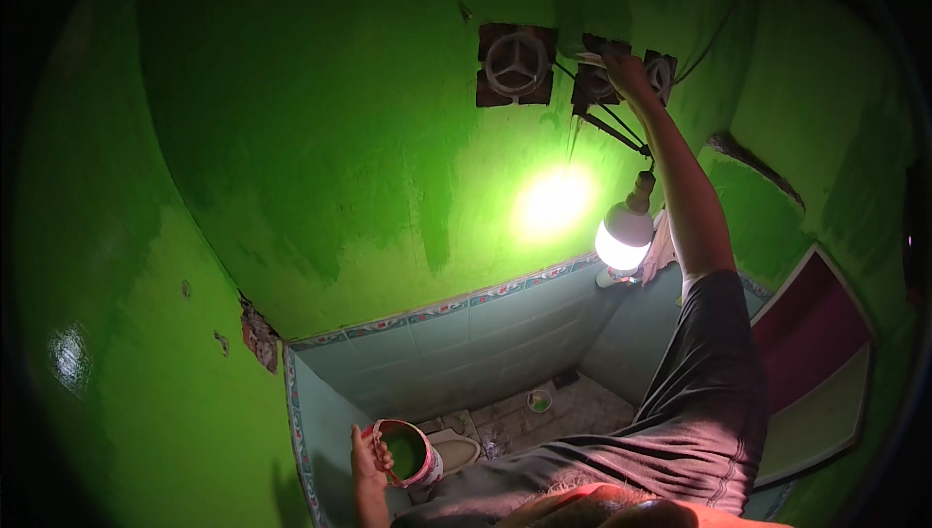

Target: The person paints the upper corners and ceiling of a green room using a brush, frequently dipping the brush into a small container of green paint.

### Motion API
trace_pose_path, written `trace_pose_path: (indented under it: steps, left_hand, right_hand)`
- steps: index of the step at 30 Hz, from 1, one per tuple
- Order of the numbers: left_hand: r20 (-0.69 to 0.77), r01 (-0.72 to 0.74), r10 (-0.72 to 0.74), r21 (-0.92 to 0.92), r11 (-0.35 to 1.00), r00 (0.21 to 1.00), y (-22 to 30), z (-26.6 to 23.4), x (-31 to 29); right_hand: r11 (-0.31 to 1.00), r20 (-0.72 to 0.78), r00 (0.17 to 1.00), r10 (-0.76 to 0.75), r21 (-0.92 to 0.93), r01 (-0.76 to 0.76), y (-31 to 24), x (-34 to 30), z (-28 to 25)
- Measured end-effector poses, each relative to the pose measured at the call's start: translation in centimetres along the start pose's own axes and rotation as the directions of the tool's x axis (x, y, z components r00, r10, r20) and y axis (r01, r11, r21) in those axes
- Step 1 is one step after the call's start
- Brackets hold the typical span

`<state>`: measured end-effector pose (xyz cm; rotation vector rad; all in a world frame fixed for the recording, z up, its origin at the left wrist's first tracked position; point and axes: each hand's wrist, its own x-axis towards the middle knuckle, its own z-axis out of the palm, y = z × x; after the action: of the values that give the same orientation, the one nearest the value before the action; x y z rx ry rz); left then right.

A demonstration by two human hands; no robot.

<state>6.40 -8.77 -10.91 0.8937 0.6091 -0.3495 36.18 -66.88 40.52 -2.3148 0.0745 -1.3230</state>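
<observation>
Low at left hand (369,458) — paint can (406,452), gripped

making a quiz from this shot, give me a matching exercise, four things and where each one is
Things:
1. paint can
2. lit bulb
3. right hand
4. small round tub

Places:
a. up at the vent openings high on the green wall
b. on the floor by the tiled wall
c. in the left hand, low in the picture
d. hanging on a cord beside the raised arm

Pairs: 1-c, 2-d, 3-a, 4-b
</observation>
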Motion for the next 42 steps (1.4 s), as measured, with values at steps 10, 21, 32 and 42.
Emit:
trace_pose_path:
  steps: [10,21,32,42]
  left_hand:
    - [-0.002,-0.007,0.007,0.003,1.000,1.000,-0.3,-0.8,0.1]
    - [-0.095,-0.031,0.028,-0.032,0.999,0.995,0.1,-1.8,-1.9]
    - [-0.015,-0.020,0.020,-0.020,1.000,1.000,-0.8,-1.7,0.7]
    - [-0.007,-0.015,0.015,-0.012,1.000,1.000,0.6,0.8,-0.1]
  right_hand:
    - [0.983,-0.050,0.999,-0.005,0.186,0.014,-0.9,11.6,-2.6]
    - [0.893,-0.167,0.965,-0.203,0.372,0.252,-2.4,20.0,-1.5]
    - [0.879,0.060,0.995,-0.077,0.476,0.039,-0.5,11.7,-8.0]
    - [0.983,-0.068,0.985,-0.160,0.084,0.165,-9.2,12.6,-2.4]
